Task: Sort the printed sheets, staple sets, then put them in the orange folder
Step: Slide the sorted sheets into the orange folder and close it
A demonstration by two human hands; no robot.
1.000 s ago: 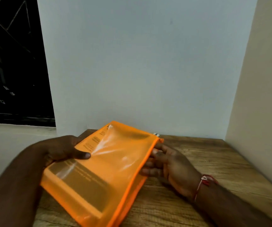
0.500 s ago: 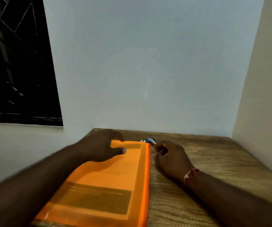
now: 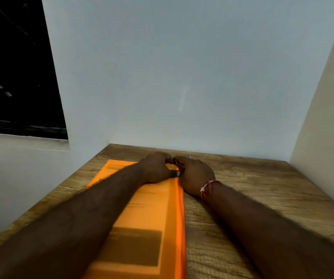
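Note:
The orange folder (image 3: 154, 206) lies flat on the wooden table (image 3: 258, 198), its long zip edge to the right. Printed sheets (image 3: 135, 246) show through its translucent cover. My left hand (image 3: 155, 168) grips the folder's far right corner, fingers curled over the far edge and thumb on top. Touching it on the right, my right hand (image 3: 196, 176) is curled at the top of the zip edge and pinches a small blue zip pull (image 3: 190, 157), mostly hidden by the fingers. No stapler is in view.
A pale wall (image 3: 182, 77) closes the table's far edge and a beige wall (image 3: 327, 137) its right side. A dark window (image 3: 15, 67) is at the upper left. The table's left edge (image 3: 47, 200) runs close beside the folder.
The folder went from tilted up in both hands to lying flat. My left hand moved to its far right corner and met my right hand at the zip end.

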